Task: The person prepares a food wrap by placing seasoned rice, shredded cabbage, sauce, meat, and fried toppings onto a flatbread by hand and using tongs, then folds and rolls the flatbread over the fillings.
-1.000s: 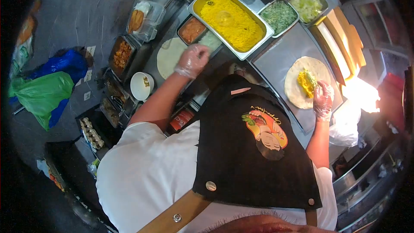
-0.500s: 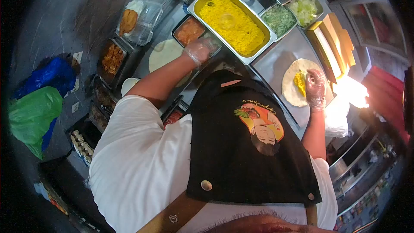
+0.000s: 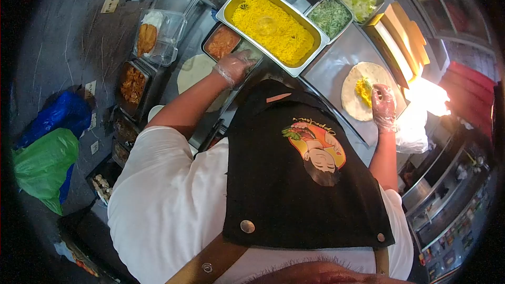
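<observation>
A round flatbread (image 3: 353, 103) with a small heap of yellow rice (image 3: 363, 90) on it lies on the metal counter at the right. My right hand (image 3: 384, 106), in a clear plastic glove, rests over the flatbread's right side, fingers curled beside the rice; what they hold, if anything, is hidden. My left hand (image 3: 234, 68), also gloved, reaches to a small container with pale contents (image 3: 251, 51) beside the pan of orange-red mash (image 3: 222, 42). Its fingertips are hard to make out there. Another flatbread (image 3: 193, 73) lies partly under my left forearm.
A deep metal pan (image 3: 301, 68) of yellow rice stands ahead, with pans of shredded greens (image 3: 330, 17) and chopped lettuce (image 3: 361, 2) to its right. An open cardboard box (image 3: 395, 42) borders the right side. At the left stand a clear takeaway box (image 3: 169, 34) and a dark pan of browned food (image 3: 132, 85).
The camera view has shifted slightly, moving the pans a little left. My left hand stays by the small container; my right hand stays on the flatbread, fingers still curled.
</observation>
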### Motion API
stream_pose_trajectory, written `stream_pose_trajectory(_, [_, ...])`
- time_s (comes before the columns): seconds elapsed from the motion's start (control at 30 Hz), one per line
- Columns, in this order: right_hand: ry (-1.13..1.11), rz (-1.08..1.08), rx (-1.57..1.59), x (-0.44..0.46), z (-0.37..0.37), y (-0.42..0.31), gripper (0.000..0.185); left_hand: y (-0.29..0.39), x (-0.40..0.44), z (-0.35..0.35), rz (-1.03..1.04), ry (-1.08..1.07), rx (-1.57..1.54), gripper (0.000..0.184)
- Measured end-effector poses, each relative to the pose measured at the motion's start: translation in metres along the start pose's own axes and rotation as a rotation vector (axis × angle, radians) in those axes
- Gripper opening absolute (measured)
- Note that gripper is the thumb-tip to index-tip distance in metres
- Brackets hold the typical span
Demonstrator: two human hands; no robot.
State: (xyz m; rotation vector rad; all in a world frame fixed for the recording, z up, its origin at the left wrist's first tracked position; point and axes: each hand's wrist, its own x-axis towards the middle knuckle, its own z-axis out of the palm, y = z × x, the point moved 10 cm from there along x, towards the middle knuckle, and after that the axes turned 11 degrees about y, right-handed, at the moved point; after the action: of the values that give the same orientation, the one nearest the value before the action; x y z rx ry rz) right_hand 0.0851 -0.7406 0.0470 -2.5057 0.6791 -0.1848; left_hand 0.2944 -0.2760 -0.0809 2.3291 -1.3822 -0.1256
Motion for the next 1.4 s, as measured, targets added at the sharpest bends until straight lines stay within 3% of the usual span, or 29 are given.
stream_pose_trajectory(0.1, [-0.002, 0.018, -0.033, -0.002, -0.005, 0.0, 0.022, -0.009, 0.002, 0.009, -0.031, 0.073, -0.038, 0.038])
stream_pose_trajectory(0.3, [0.007, 0.046, -0.036, -0.004, -0.009, 0.007, 0.021, -0.024, 0.011, 0.039, -0.199, -0.381, 0.033, 0.029])
stream_pose_trajectory(0.4, [0.006, 0.048, -0.044, -0.004, -0.01, 0.011, 0.021, -0.038, 0.003, 0.014, -0.489, -0.197, -0.211, 0.022])
stream_pose_trajectory(0.5, [0.008, 0.035, -0.054, -0.005, -0.011, 0.009, 0.021, -0.045, -0.005, 0.002, -0.6, -0.17, -0.391, 0.02])
stream_pose_trajectory(0.6, [-0.003, 0.078, -0.034, -0.007, -0.008, 0.011, 0.021, -0.063, -0.038, 0.019, -1.157, -0.239, -0.769, 0.027])
stream_pose_trajectory(0.7, [0.017, 0.094, 0.008, -0.01, -0.004, 0.017, 0.021, -0.065, -0.052, 0.022, -1.346, -0.034, -1.153, 0.032])
stream_pose_trajectory(0.9, [0.059, 0.069, 0.038, -0.015, -0.011, 0.021, 0.021, -0.062, -0.061, 0.016, -1.495, 0.08, -1.43, 0.042])
stream_pose_trajectory(1.2, [0.044, 0.037, -0.028, -0.023, -0.013, 0.04, 0.021, -0.066, -0.064, 0.032, -1.432, 0.081, -1.453, 0.046])
stream_pose_trajectory(1.4, [0.087, 0.092, -0.012, -0.034, -0.02, 0.056, 0.024, -0.068, -0.073, 0.034, -1.499, 0.223, -1.645, 0.041])
